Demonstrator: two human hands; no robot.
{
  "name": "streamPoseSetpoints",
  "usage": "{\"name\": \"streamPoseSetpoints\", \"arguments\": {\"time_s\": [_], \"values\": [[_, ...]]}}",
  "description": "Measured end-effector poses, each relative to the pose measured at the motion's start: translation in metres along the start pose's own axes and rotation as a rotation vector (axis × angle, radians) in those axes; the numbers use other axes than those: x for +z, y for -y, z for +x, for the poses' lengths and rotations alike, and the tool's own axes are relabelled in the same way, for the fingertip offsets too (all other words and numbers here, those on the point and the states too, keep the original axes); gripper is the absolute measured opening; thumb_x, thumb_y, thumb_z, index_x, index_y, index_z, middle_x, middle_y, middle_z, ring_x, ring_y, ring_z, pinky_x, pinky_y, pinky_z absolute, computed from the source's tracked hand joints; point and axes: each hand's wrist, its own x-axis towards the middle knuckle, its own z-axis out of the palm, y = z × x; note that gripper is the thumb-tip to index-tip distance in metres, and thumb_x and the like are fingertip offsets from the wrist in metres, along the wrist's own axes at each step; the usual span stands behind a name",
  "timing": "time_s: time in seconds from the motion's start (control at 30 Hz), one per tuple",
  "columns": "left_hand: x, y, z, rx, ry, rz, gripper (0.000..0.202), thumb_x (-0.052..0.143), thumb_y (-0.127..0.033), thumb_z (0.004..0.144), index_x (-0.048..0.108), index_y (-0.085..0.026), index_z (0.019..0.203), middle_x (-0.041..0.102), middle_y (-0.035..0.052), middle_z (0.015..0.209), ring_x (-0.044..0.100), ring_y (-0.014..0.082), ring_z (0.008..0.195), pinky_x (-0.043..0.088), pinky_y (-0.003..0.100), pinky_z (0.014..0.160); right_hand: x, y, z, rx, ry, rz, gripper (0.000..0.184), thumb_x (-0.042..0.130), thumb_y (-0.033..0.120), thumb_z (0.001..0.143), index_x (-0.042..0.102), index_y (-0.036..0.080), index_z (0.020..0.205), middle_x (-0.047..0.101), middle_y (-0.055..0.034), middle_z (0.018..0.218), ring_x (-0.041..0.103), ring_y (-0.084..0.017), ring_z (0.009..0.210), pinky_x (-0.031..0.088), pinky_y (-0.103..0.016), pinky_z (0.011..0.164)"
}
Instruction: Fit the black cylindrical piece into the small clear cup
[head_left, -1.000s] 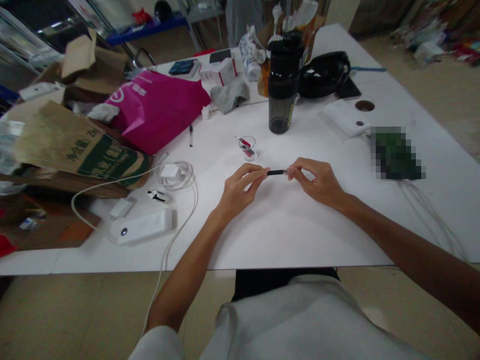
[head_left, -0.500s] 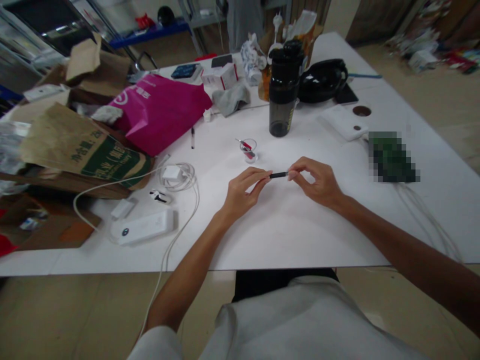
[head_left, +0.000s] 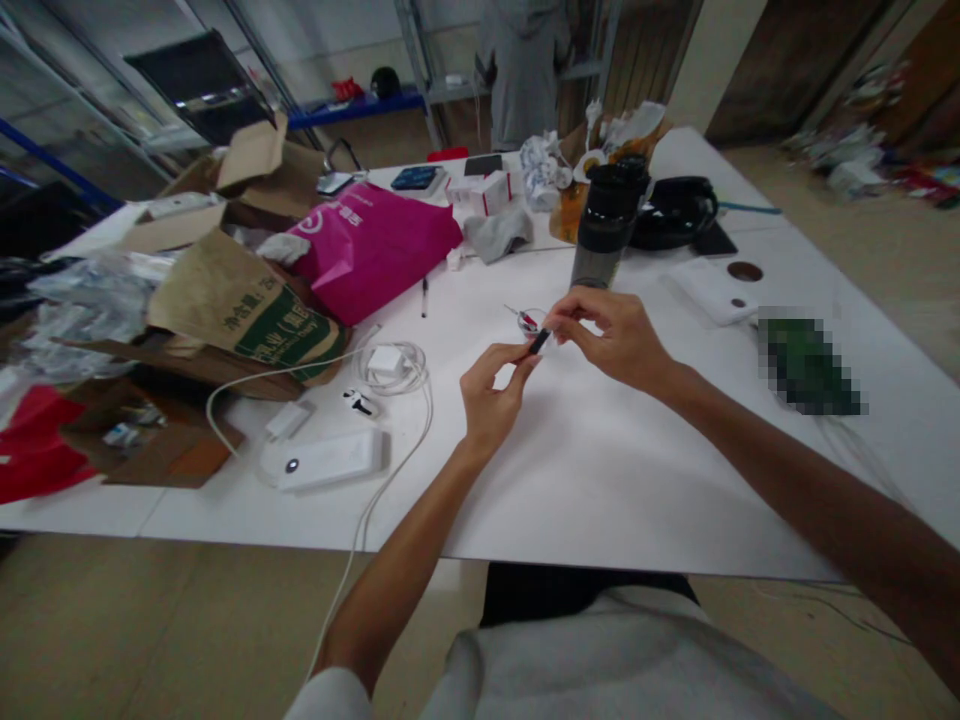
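Observation:
Both of my hands meet over the middle of the white table, gripping a short black pen-like stick [head_left: 539, 341]. My left hand [head_left: 493, 395] pinches its lower end between thumb and fingertips. At the upper end, the fingertips of my right hand [head_left: 613, 335] are pressed together and cover that tip. The stick tilts up to the right. Just behind the fingers is a small clear cup [head_left: 519, 322] with red pieces and a thin rod in it, partly hidden by my right hand. A dark water bottle [head_left: 598, 268] stands behind my right hand.
On the left lie a white power bank [head_left: 334, 460], a coiled white cable [head_left: 411, 372], a pen [head_left: 424, 298] and a magenta bag [head_left: 379, 245]. Cardboard boxes [head_left: 150, 455] crowd the left end. To the right are a white box [head_left: 712, 290] and a blurred-out green item [head_left: 806, 362].
The stick has turned from nearly level to steeply tilted. My right hand has risen beside the cup, now partly covering it and the bottle's base. The camera view has shifted.

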Motion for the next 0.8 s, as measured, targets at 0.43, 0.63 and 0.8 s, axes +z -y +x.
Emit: {"name": "streamPoseSetpoints", "arguments": {"time_s": [0.43, 0.63, 0.8], "values": [[-0.015, 0.019, 0.018, -0.385, -0.126, -0.149, 0.048, 0.089, -0.065, 0.102, 0.085, -0.019, 0.117, 0.088, 0.0111, 0.113, 0.087, 0.0218, 0.099, 0.072, 0.039, 0.097, 0.019, -0.008, 0.081, -0.115, 0.067, -0.017, 0.045, 0.076, 0.070, 0.110, 0.080, 0.027, 0.099, 0.081, -0.0053, 0.085, 0.072, -0.023, 0.076, 0.057, -0.040, 0.072], [-0.017, 0.023, 0.019, -0.390, -0.109, -0.050, 0.046, 0.079, -0.065, 0.109, 0.084, -0.020, 0.111, 0.086, 0.0090, 0.102, 0.083, 0.0198, 0.094, 0.069, 0.035, 0.091, -0.010, -0.026, 0.088, -0.158, 0.060, -0.118, 0.046, 0.076, 0.072, 0.109, 0.078, 0.027, 0.098, 0.081, -0.0079, 0.085, 0.074, -0.024, 0.081, 0.059, -0.043, 0.075], [-0.019, 0.029, 0.022, -0.406, -0.133, -0.009, 0.050, 0.074, -0.068, 0.112, 0.083, -0.020, 0.107, 0.085, 0.0083, 0.102, 0.080, 0.0185, 0.095, 0.066, 0.031, 0.086, -0.019, -0.036, 0.091, -0.132, 0.159, -0.218, 0.045, 0.076, 0.069, 0.110, 0.077, 0.028, 0.093, 0.082, -0.0066, 0.088, 0.074, -0.026, 0.083, 0.059, -0.046, 0.081]]}}
